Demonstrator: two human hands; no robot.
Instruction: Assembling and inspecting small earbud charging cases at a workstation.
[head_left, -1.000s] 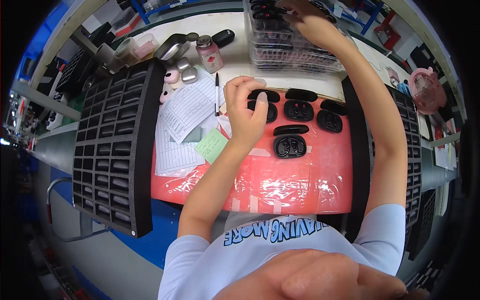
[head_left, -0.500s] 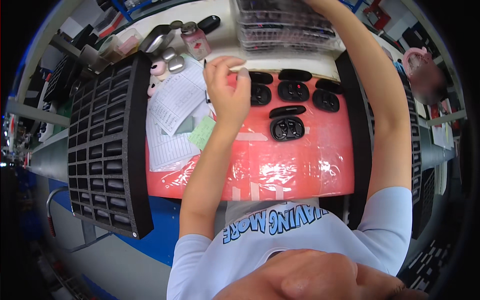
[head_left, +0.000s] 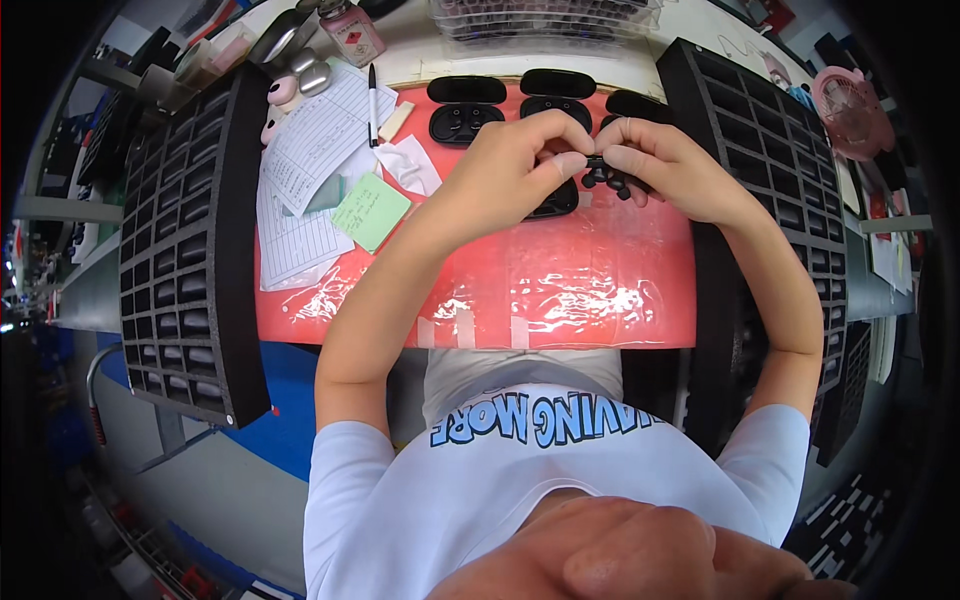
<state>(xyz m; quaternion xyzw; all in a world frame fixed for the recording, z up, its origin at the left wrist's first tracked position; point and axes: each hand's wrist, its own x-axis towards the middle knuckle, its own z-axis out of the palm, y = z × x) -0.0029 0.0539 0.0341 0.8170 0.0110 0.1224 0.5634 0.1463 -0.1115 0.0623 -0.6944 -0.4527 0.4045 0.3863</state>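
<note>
My left hand [head_left: 520,165] and my right hand [head_left: 668,168] meet over the far part of the red mat [head_left: 480,285]. Between their fingertips is a cluster of small black earbuds [head_left: 603,178]. My right fingers are closed around them, and my left thumb and forefinger pinch at the same cluster. Which hand bears which earbud is hard to make out. Beyond my hands, black charging cases [head_left: 466,122] stand with lids raised, one partly behind my right fingers. Another black case [head_left: 556,204] lies beneath my hands, mostly hidden.
Black foam racks with many slots flank the mat, the left rack [head_left: 190,250] and the right rack [head_left: 745,110]. Paper sheets [head_left: 310,150], a green note [head_left: 370,212] and a pen [head_left: 373,105] lie left. Clear stacked trays [head_left: 545,30] and a pink bottle [head_left: 350,35] stand behind.
My right hand has come down from the clear trays to the mat, with black earbuds now in the fingers. My left hand has moved right to meet it. The view has shifted.
</note>
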